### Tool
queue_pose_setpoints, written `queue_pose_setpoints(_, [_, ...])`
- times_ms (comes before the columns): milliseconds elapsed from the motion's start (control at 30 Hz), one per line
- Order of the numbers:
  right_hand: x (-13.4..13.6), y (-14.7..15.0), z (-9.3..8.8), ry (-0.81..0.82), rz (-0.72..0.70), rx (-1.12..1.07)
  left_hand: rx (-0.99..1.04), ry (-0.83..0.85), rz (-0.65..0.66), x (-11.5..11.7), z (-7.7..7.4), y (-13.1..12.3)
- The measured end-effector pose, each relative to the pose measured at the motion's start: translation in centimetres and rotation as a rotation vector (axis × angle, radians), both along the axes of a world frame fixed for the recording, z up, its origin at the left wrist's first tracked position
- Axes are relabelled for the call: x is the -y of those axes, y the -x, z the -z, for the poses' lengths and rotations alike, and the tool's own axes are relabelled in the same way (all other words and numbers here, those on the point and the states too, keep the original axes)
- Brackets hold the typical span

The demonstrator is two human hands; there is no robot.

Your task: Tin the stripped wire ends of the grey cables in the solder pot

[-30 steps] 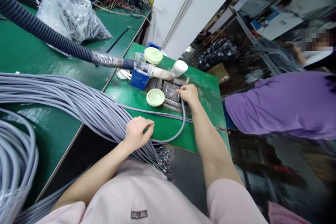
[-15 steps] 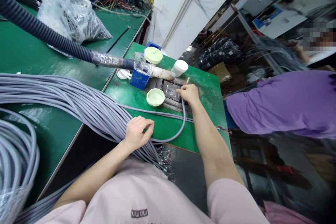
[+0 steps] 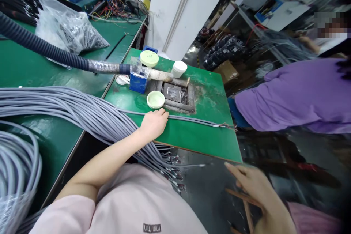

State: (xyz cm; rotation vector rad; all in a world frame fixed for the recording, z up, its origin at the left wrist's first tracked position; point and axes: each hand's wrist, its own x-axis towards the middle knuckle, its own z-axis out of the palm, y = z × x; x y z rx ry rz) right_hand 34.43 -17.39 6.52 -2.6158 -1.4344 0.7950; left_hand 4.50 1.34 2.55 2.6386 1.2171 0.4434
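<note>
My left hand [image 3: 153, 122] rests knuckles up on the green table [image 3: 203, 139], its fingers curled over two grey cables [image 3: 192, 119] that run right to bare wire ends [image 3: 226, 126]. These cables come out of a thick grey cable bundle [image 3: 68, 108] that crosses from the left. My right hand [image 3: 256, 188] is low at the right, below the table's front edge, and holds nothing; its stretched fingers point left at a thin wire end [image 3: 196, 165] of the bundle. Behind my left hand sits a recessed metal tray [image 3: 175, 95] with a pale green lid [image 3: 155, 99] beside it.
A dark ribbed hose [image 3: 55, 55] ends by a blue box [image 3: 138, 81]. A white cup [image 3: 179, 68] and a round green lid [image 3: 149, 58] stand behind the tray. A plastic bag of parts [image 3: 68, 29] lies at the back left. A person in purple [image 3: 296, 95] leans in at right.
My right hand left the metal tray and dropped below the table edge. The looped cable now lies straight across the table. My left hand moved forward from the bundle onto those cables.
</note>
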Motion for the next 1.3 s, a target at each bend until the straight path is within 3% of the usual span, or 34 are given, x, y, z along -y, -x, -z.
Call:
queue_pose_setpoints(100, [0.7, 3.1, 1.5, -0.104, -0.03, -0.345, -0.136, 0.046, 0.018, -0.6, -0.6, -1.9])
queue_pose_setpoints(233, [-2.6, 9.7, 3.1, -0.101, -0.211, -0.883, -0.154, 0.031, 0.014, -0.8, -0.9, -2.8])
queue_pose_setpoints(300, [-5.0, 12.4, 3.4, -0.166, -0.176, -1.086, -0.104, -0.017, -0.012, -0.6, -1.3, -2.6])
queue_pose_setpoints(367, [-7.4, 13.9, 3.3, -0.349, -0.062, -1.238, -0.025, -0.073, -0.041, 0.0, -1.9, -2.0])
queue_pose_setpoints(533, [-11.1, 12.4, 1.5, -0.91, 0.224, -1.281, 0.169, -0.125, -0.049, 3.2, -2.8, 0.5])
queue_pose_setpoints(633, [-11.4, 10.9, 0.3, -1.142, 0.31, -1.205, 0.22, -0.044, 0.024, 5.4, -1.9, 2.0])
queue_pose_setpoints(700, [-10.7, 10.8, -0.2, -1.235, 0.295, -1.102, 0.249, 0.081, 0.069, 6.3, -1.1, 2.8])
queue_pose_setpoints(767, [-9.7, 11.3, -0.3, -1.147, 0.181, -0.969, 0.364, 0.267, 0.094, 6.6, -0.8, 3.5])
queue_pose_setpoints(900, [-7.2, 13.5, 0.4, -0.665, -0.187, -0.752, 0.795, 0.66, 0.027, 5.8, -1.7, 3.8])
queue_pose_setpoints(1067, [-5.4, 15.4, 1.1, -0.357, -0.485, -0.713, 1.175, 1.026, -0.017, 5.2, -2.6, 3.1])
queue_pose_setpoints(1167, [-5.1, 15.9, 1.1, -0.339, -0.533, -0.721, 1.272, 1.135, -0.068, 5.6, -2.3, 2.5])
queue_pose_setpoints(1300, [-5.6, 16.7, 1.1, -0.496, -0.388, -0.706, 1.307, 1.209, -0.099, 6.2, -2.0, 1.7])
